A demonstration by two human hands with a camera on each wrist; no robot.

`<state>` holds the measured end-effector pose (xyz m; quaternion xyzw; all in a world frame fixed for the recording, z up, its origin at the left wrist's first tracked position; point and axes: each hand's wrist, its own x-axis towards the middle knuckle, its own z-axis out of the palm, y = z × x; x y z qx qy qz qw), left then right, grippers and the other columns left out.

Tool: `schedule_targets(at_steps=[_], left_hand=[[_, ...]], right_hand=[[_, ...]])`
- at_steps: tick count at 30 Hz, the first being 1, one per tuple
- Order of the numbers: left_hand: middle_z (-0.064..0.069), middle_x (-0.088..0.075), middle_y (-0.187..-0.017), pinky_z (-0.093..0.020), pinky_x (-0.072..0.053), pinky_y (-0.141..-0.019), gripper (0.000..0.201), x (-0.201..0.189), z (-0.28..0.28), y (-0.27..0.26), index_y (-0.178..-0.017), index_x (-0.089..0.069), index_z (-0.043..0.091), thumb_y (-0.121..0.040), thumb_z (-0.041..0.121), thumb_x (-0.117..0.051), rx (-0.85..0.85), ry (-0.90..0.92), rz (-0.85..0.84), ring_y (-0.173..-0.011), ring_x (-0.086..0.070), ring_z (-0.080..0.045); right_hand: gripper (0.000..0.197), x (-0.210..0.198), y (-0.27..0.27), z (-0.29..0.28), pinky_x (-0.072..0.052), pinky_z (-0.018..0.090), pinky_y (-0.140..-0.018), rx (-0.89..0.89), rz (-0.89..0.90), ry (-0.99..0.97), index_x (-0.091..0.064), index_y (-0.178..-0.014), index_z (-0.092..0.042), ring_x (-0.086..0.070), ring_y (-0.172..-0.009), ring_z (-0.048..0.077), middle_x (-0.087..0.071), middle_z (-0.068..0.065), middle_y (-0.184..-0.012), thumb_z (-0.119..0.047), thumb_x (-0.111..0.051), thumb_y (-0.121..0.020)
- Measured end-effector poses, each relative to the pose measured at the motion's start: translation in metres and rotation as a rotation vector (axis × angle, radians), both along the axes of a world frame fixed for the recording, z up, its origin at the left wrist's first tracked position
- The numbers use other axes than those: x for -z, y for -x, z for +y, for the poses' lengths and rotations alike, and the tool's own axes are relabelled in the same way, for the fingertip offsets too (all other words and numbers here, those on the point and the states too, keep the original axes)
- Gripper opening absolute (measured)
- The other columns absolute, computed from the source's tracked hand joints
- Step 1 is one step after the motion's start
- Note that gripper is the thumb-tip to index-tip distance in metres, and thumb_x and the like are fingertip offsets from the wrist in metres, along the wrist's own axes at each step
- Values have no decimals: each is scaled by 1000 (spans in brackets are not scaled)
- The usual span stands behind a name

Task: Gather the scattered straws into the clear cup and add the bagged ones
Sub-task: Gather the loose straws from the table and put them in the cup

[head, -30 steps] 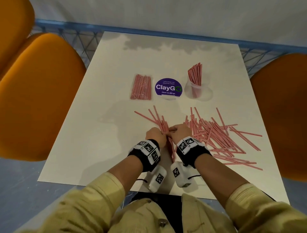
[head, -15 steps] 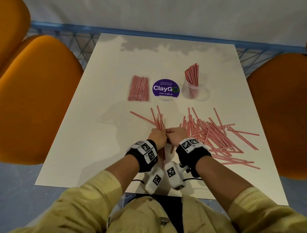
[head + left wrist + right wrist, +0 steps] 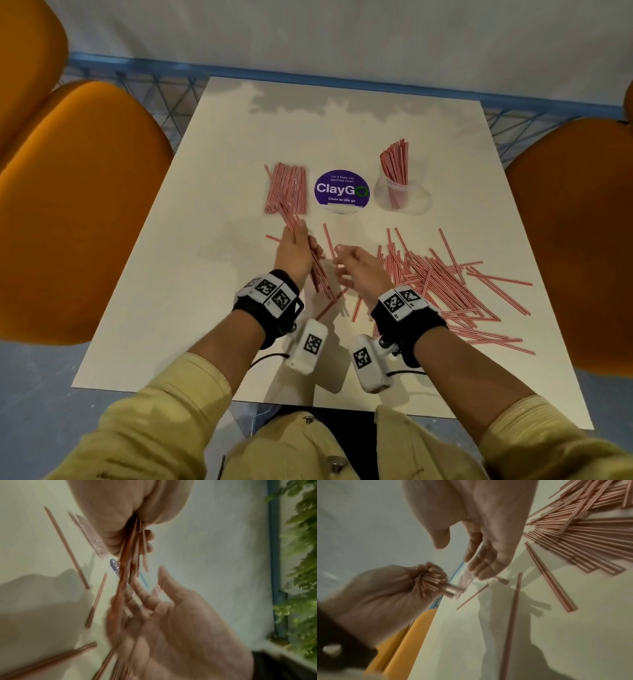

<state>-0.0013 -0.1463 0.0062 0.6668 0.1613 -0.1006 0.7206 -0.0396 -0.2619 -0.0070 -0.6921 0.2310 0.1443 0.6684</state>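
The head view alone takes in the whole bench, with the cup of upright straws, the bag and the loose pile. The hands have parted: left hand lifts a red-striped bundle in a closed grip, right hand relaxed, holding nothing.

Glossy white table, clear plastic cup, striped straws
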Motion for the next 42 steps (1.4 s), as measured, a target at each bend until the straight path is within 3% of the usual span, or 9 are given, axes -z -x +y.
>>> schedule_targets(at_steps=[9, 13, 18, 23, 30, 33, 35, 39, 42], left_hand=[[4, -50, -64, -20, -48, -49, 22, -14, -4, -7, -81, -40, 18, -101, 27, -35, 14, 89, -85, -48, -51, -7], [5, -42, -59, -25, -40, -51, 23, -21, 0, -9, -79, -41, 21, -101, 25, -36, 118, 90, -93, -50, -42, -10], [7, -40, -53, -14, -34, -40, 22, -20, 2, 5, -83, -42, 18, -102, 26, -33, 354, 91, -61, -37, -37, -1], [7, -34, -51, -17, -35, -40, 27, -15, 0, 16, -77, -39, 16, -101, 29, -34, 480, 72, 3, -35, -32, -4], [1, -36, -56, -27, -47, -59, 28, -12, 0, 14, -77, -40, 17, -101, 30, -33, 506, -2, -30, -36, -42, -3], [2, -32, -58, -22, -44, -49, 28, -14, -3, 9, -77, -36, 17, -102, 29, -31, 458, 67, -7, -34, -36, -3], [2, -32, -59, -20, -41, -45, 28, -16, -6, 5, -77, -37, 18, -102, 29, -30, 410, 72, -16, -37, -35, -3], [2, -51, -65, -24, -45, -63, 27, -19, -13, -12, -87, -45, 14, -102, 30, -30, 213, 3, -65, -59, -49, -11], [0, -69, -104, -33, -40, -101, 38, -17, -20, -26, -103, -62, 18, -99, 35, -28, 162, -5, -43, -106, -60, -16]], right_hand=[[36, -23, -9, 22, -30, 17, -36, -30, 148, -567, -49, -92, -16, -43, -51, 12, -48, 1, -73, -50, -39, -93], [37, -30, -12, 14, -46, 32, -66, -124, 199, -534, -50, -85, -15, -54, -68, 20, -54, 5, -78, -50, -39, -92], [33, -56, -40, 12, -48, 42, -92, -131, -61, 36, -50, -110, -16, -59, -94, 23, -59, 2, -100, -42, -32, -98], [46, -71, -84, 7, -52, 41, -94, 38, -262, 182, -30, -141, -21, -64, -93, 20, -60, 1, -106, -31, -39, -97], [36, -68, -76, 8, -41, 3, -70, -181, -310, 444, -65, -112, -10, -57, -94, 9, -67, 4, -115, -22, -34, -99], [39, -57, -66, 11, -39, 28, -107, -183, -263, 326, -59, -124, -17, -55, -114, 11, -61, 0, -128, -34, -37, -98], [43, -52, -61, 10, -40, 39, -108, -79, -244, 210, -45, -137, -24, -52, -122, 17, -53, 0, -136, -39, -39, -96], [32, -45, -40, 2, -50, 33, -80, -16, -149, 45, -43, -123, -17, -59, -90, 16, -56, 4, -117, -34, -41, -96], [31, -37, -24, -1, -52, 34, -62, -103, -112, 73, -46, -109, -14, -60, -72, 20, -61, 8, -95, -40, -40, -95]])
